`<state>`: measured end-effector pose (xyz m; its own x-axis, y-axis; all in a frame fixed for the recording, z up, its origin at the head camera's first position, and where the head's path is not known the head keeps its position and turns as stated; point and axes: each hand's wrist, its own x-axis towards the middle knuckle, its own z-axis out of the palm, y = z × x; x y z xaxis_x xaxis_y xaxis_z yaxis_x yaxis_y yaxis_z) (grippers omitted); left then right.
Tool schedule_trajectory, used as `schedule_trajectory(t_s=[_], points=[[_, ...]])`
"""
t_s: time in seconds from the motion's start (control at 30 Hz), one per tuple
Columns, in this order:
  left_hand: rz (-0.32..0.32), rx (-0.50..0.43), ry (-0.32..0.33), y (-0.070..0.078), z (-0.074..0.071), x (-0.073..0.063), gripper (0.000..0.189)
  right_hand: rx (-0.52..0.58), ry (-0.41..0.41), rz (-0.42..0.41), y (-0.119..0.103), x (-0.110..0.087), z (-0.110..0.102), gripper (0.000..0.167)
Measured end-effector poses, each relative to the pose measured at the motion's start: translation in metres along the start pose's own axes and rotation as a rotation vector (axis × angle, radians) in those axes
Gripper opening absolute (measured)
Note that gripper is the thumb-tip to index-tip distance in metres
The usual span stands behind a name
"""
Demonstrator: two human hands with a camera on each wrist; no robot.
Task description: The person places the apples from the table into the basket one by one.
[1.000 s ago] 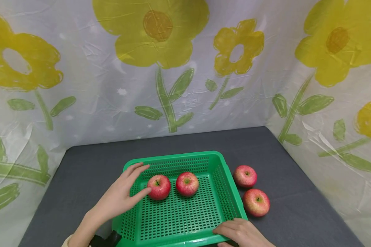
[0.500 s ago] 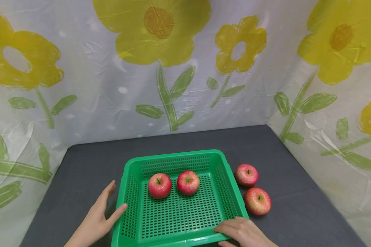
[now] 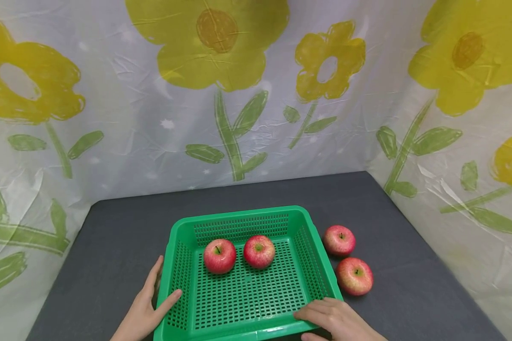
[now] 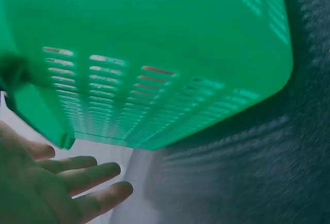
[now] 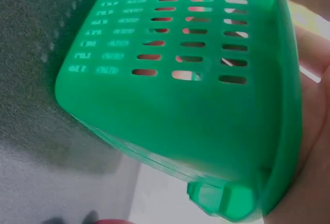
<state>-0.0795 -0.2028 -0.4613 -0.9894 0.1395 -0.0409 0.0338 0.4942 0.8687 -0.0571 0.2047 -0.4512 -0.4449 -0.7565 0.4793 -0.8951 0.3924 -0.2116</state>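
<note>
A green plastic basket with slotted walls sits on the dark tabletop, holding a red apple and a second apple side by side toward its back. My left hand is at the basket's left side, thumb over the rim and fingers spread along the outside. In the left wrist view those fingers are extended below the rim, apart from the wall. My right hand grips the rim at the near right corner, fingers over the top and thumb on the near side.
Just right of the basket, one apple and another apple rest on the dark tabletop. A flower-printed curtain encloses the table at the back and both sides.
My left hand has withdrawn from the left apple inside the basket, moved left and down, then come in to the left rim. The right hand stays at its corner.
</note>
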Motion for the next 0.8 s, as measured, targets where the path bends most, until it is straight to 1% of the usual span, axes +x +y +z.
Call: schedule_trajectory(t_s=[0.13,0.23,0.33,0.4,0.47,0.57,0.63,0.73,0.8], points=[[-0.05,-0.139,-0.012,-0.001,0.003,0.0,0.086,0.073,0.043,0.052,-0.004,0.001,-0.009,0.041],[-0.088,-0.205,-0.001,-0.002,0.005,-0.001,0.084,0.102,0.088,0.111,-0.004,0.002,-0.019,0.046],[-0.098,-0.268,0.004,-0.003,0.007,-0.001,0.083,0.067,0.16,0.155,0.0,0.003,-0.03,0.045],[-0.093,-0.302,0.003,-0.003,0.008,0.0,0.083,0.024,0.227,0.185,0.004,0.003,-0.036,0.043],[-0.086,-0.328,-0.003,-0.004,0.009,0.0,0.082,-0.019,0.295,0.241,0.009,0.002,-0.041,0.043],[-0.079,-0.328,-0.002,-0.005,0.01,0.0,0.081,-0.102,0.347,0.383,0.017,-0.002,-0.048,0.047],[-0.072,-0.321,-0.001,-0.005,0.01,0.0,0.08,-0.184,0.352,0.486,0.022,-0.007,-0.051,0.054],[-0.073,-0.325,0.003,-0.005,0.01,0.0,0.079,-0.274,0.319,0.658,0.028,-0.014,-0.05,0.063],[-0.078,-0.334,0.007,-0.005,0.011,-0.001,0.079,-0.29,0.286,0.765,0.033,-0.019,-0.048,0.064]])
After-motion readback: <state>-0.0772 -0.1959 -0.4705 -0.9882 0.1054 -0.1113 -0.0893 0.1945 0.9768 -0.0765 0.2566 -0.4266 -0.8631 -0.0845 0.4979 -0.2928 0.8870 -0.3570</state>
